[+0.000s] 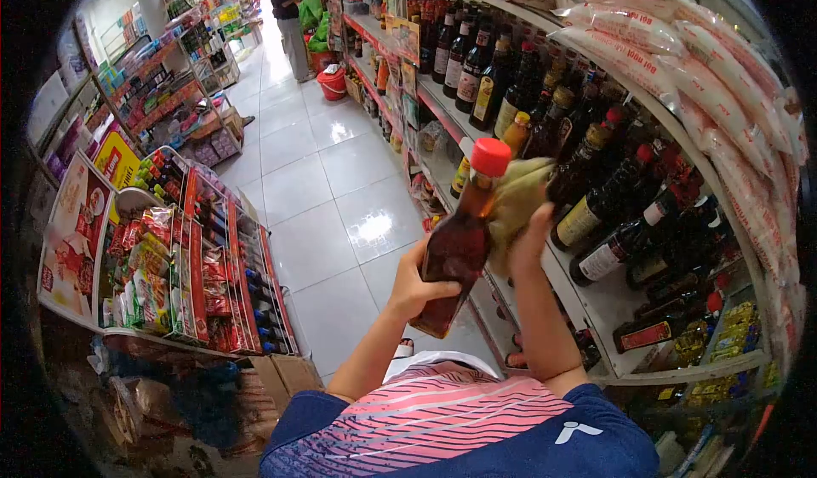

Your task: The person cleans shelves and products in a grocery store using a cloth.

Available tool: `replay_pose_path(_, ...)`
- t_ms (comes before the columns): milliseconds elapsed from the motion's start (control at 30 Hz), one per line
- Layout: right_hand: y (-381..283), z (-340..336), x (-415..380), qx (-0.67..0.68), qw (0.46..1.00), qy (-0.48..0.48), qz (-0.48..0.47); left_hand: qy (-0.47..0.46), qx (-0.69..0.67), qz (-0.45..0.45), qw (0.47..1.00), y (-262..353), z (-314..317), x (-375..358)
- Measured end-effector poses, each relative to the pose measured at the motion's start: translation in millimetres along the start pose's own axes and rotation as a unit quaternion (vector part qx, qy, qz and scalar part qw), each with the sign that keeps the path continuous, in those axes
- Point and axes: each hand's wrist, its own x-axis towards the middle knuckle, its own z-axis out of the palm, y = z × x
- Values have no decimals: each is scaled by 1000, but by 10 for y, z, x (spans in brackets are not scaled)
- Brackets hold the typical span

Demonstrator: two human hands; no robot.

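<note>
My left hand (pixel 421 289) is wrapped round the lower part of a bottle of dark reddish-brown liquid (pixel 458 244) with a red cap (pixel 491 156). The bottle is tilted, its cap pointing up and away from me. In my right hand (pixel 529 244) is a yellowish-green cloth (pixel 517 196), bunched up against the upper right side of the bottle. The cloth and fingers there are somewhat blurred. Just beyond, dark sauce bottles (pixel 587 210) with red or gold caps stand on the shelf (pixel 566 282).
Plastic sacks (pixel 689 61) are stacked above the shelf on the right. A display rack (pixel 191 265) of packets and bottles stands on the left. Along the tiled aisle (pixel 332 172) are a red bucket (pixel 332 82) and a standing person (pixel 289 27) farther off. An opened cardboard box (pixel 285 376) is low at left.
</note>
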Motion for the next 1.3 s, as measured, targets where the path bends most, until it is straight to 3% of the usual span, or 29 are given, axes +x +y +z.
replay_pose_path(67,47,91,-165,-68,982,-126,-123,8,-1,24,1000,-32,-6,26)
replay_pose_path(100,19,72,-161,-67,982,-124,-125,18,8,31,999,-32,-14,25)
replay_pose_path(200,-58,-29,-185,-194,965,-171,30,38,23,36,998,-33,-22,20)
replay_pose_path(267,-14,-83,-260,-229,958,-168,-51,45,31,39,998,-37,-38,22)
replay_pose_path(400,367,-260,-735,-225,956,-146,-115,81,-37,53,995,-49,-55,57)
replay_pose_path(467,699,-478,-976,-169,969,-180,30,103,-78,60,990,1,-36,93)
replay_pose_path(500,698,-515,-993,-167,969,-180,31,113,-63,80,988,62,-10,109)
replay_pose_path(567,692,-602,-1024,-252,935,-224,-108,125,-23,105,986,90,5,130)
replay_pose_path(600,704,-630,-1029,-251,936,-222,-104,125,-21,101,987,68,31,132)
replay_pose_path(700,836,-794,-1088,-152,973,-140,102,145,-49,150,977,-36,159,179)
replay_pose_path(733,827,-820,-1169,-154,973,-138,101,144,-81,156,974,-79,193,190)
replay_pose_path(767,829,-811,-1245,62,963,-49,256,144,-112,162,970,-118,230,200)
replay_pose_path(800,835,-794,-1277,274,877,42,392,143,-113,163,970,-157,280,207)
replay_pose_path(833,652,-710,-1211,295,878,-47,373,158,-146,157,964,-197,335,211)
replay_pose_path(933,542,-666,-1073,294,908,-74,290,173,-130,134,967,-301,407,146)
replay_pose_path(1000,571,-704,-1055,292,910,-24,293,147,-19,140,979,-310,469,85)
replay_pose_path(1067,684,-824,-1062,399,849,10,347,118,4,114,986,-359,438,16)
replay_pose_path(1167,591,-771,-1000,397,849,18,347,16,-55,57,997,-275,385,-47)
replay_pose_path(1233,560,-816,-997,387,842,-17,376,-26,30,94,995,-251,200,36)
replay_pose_path(1300,552,-820,-1038,390,817,-6,426,-98,-39,157,982,-331,74,238)
